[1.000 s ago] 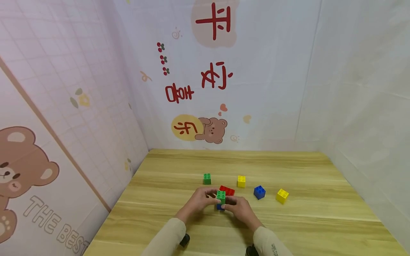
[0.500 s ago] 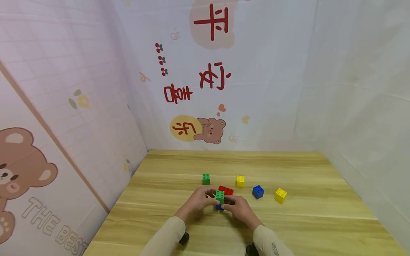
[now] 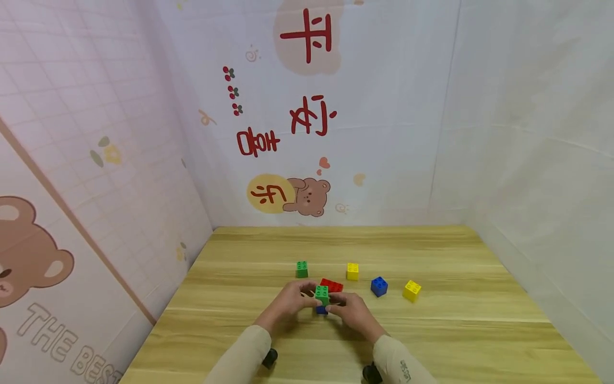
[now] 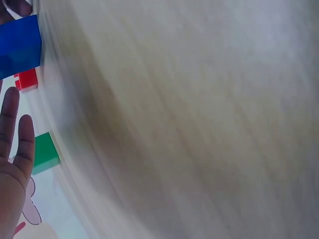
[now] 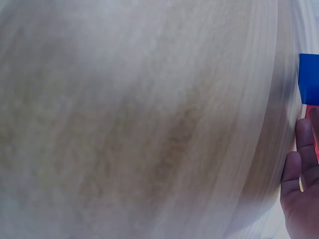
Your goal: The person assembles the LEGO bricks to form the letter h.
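A green building block [image 3: 322,293] stands on top of a blue building block [image 3: 322,310] near the table's middle. From the left, my left hand [image 3: 290,303] pinches the green block, its thumb at the lower front edge. My right hand [image 3: 356,312] holds the stack from the right, its thumb at the blue block near the seam. Fingers behind the stack are partly hidden. In the left wrist view, the blue block [image 4: 20,47] shows above the outstretched outer fingers. The right wrist view catches the blue block [image 5: 310,78] at its edge.
Just behind the stack lies a red block [image 3: 332,286]. Farther back are a green block [image 3: 301,269] and a yellow block [image 3: 352,271]. To the right sit a blue block [image 3: 379,286] and another yellow block [image 3: 411,290]. Printed cloth walls surround the wooden table [image 3: 455,341].
The head view has shifted slightly, so everything appears a little farther left. Both hands keep their hold on the stack, with no clear movement relative to the other blocks.
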Action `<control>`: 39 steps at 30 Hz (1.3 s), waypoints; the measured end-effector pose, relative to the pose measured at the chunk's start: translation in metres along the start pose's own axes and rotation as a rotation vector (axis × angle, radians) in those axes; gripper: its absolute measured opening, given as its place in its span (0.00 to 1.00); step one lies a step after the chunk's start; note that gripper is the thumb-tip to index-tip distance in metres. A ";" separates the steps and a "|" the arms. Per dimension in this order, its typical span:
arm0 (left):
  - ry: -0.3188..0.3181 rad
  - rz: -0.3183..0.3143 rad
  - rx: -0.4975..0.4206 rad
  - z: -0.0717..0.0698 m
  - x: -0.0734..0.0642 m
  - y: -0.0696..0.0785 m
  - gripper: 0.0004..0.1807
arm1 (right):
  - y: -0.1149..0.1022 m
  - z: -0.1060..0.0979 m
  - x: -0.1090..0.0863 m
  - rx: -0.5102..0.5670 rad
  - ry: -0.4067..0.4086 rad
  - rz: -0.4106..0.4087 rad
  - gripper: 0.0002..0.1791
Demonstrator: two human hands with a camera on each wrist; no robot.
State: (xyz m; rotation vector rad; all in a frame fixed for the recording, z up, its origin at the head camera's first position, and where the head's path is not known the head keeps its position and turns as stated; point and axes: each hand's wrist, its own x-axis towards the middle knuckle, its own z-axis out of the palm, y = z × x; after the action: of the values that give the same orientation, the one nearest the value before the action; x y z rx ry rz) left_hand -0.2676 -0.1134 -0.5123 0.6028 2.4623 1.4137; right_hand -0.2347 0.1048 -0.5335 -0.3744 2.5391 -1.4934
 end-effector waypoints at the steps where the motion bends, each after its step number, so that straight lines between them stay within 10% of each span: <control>1: 0.002 -0.006 0.000 -0.002 -0.001 0.000 0.14 | 0.000 0.000 0.000 -0.002 0.000 0.004 0.22; 39: 0.035 -0.093 0.069 -0.071 -0.012 -0.017 0.37 | -0.009 -0.054 -0.016 -0.055 0.238 0.087 0.22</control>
State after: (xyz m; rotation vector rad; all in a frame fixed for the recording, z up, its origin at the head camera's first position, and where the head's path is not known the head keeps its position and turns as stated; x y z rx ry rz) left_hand -0.2889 -0.1811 -0.4914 0.4744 2.5401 1.3200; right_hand -0.2328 0.1500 -0.4990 -0.0953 2.7423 -1.5202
